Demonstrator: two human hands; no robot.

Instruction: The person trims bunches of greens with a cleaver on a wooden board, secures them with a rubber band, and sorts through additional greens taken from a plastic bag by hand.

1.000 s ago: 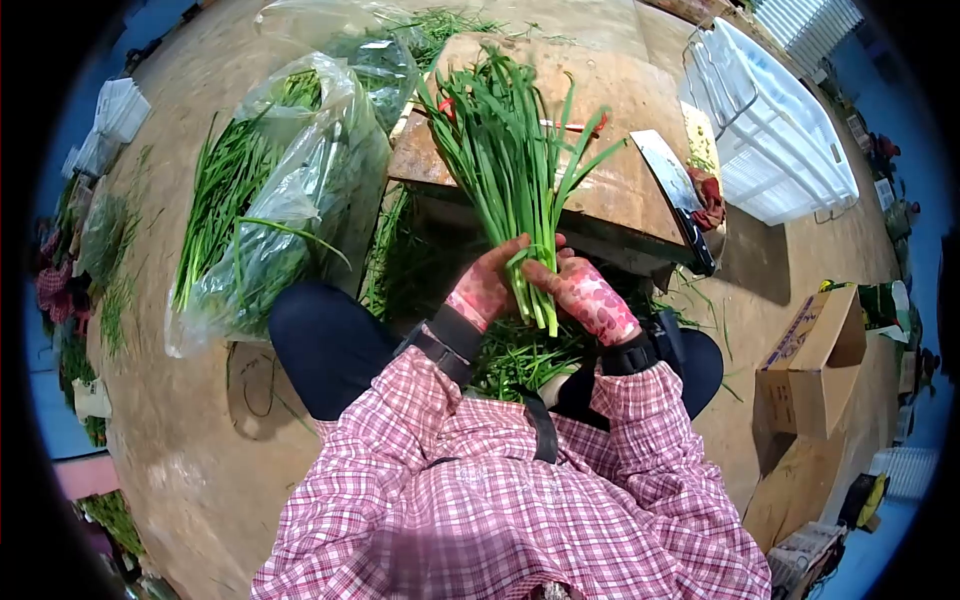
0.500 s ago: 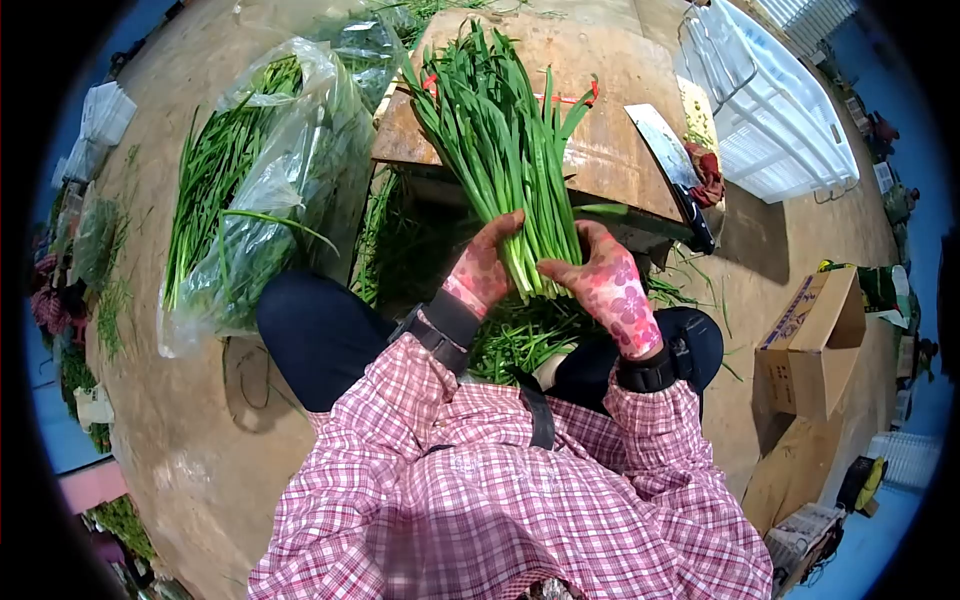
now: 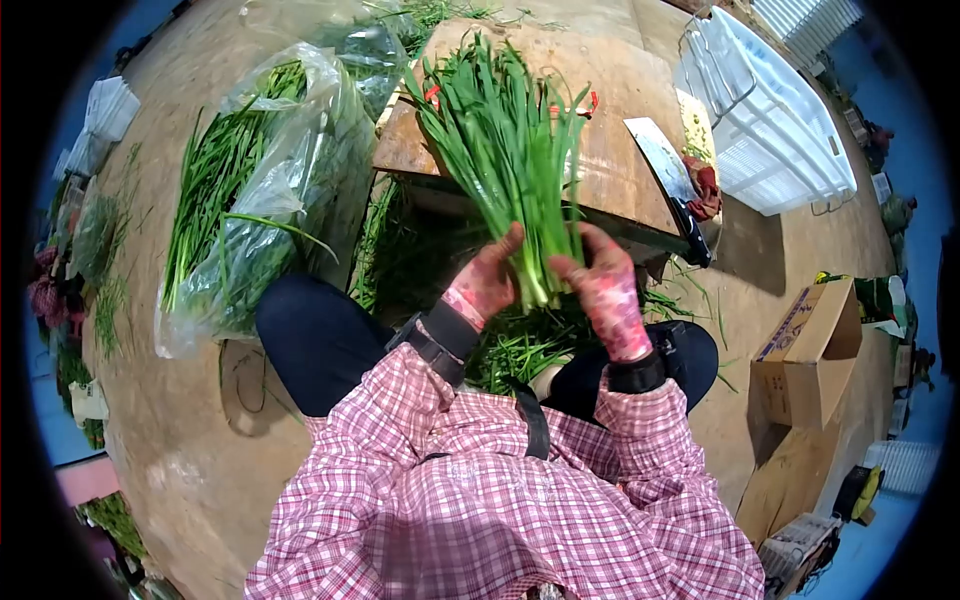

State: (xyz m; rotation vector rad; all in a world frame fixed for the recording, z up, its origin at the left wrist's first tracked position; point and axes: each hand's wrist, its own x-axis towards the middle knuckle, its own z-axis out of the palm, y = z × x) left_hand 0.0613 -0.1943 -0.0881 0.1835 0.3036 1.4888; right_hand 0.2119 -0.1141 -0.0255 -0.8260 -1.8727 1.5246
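Note:
A bunch of garlic chives [image 3: 505, 150] leans over the near edge of a low wooden table [image 3: 630, 160], leaves pointing away from me and pale stem ends toward me. My left hand [image 3: 488, 282], in a pink flowered fingerless glove, is closed around the left side of the stems. On the other side, my right hand [image 3: 606, 285] is gloved alike and curls against the stems, thumb in front; it is slightly blurred. Fingers behind the bunch are hidden. Red ties [image 3: 590, 104] lie on the tabletop near the leaves.
A broad-bladed knife [image 3: 660, 158] lies along the table's right edge beside a dark red cloth [image 3: 703, 188]. Beyond stands a white plastic crate [image 3: 775, 130]. At left is a clear bag of chives [image 3: 290, 190]; an open cardboard box [image 3: 805, 360] sits at right. Trimmings [image 3: 520, 350] lie between my legs.
The bunch has dropped slightly toward me and its stem ends sit closer together. Both hands have shifted a little down, and the right-side leaves have swung inward.

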